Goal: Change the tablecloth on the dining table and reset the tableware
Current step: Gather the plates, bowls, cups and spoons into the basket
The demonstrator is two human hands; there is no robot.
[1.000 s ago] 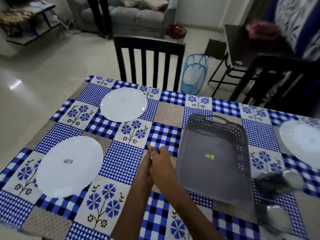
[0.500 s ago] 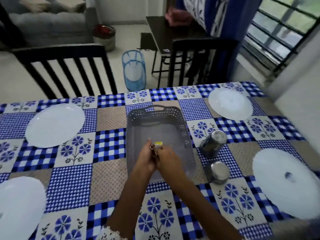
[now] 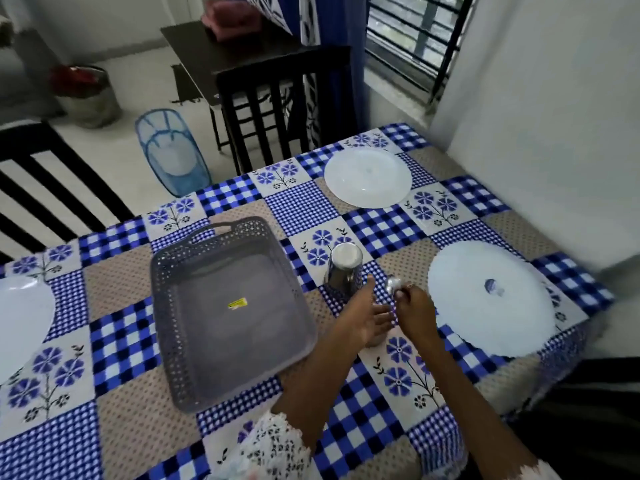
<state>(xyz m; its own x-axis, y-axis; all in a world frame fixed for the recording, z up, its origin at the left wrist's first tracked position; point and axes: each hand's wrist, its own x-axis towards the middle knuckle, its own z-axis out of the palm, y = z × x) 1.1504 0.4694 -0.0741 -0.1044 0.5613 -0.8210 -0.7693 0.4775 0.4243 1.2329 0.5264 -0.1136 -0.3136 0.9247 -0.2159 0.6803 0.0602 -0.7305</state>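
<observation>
Tablecloth (image 3: 131,327), blue patchwork, covers the table; tableware partly reset.

Right hand (image 3: 414,315) pinches a small shiny steel piece (image 3: 394,285), prob. a cup, too blurred to confirm. Left hand (image 3: 362,318) lies flat w/ straight fingers, partly covering a second piece by an upturned steel cup (image 3: 344,271). Half a sec ago both hands were joined over the grey tray (image 3: 166,271), holding nothing; they've since gone right to the cups. Means cups get placed next, I'd judge. Plates (image 3: 367,178) already set near and far right (image 3: 485,323).
</observation>
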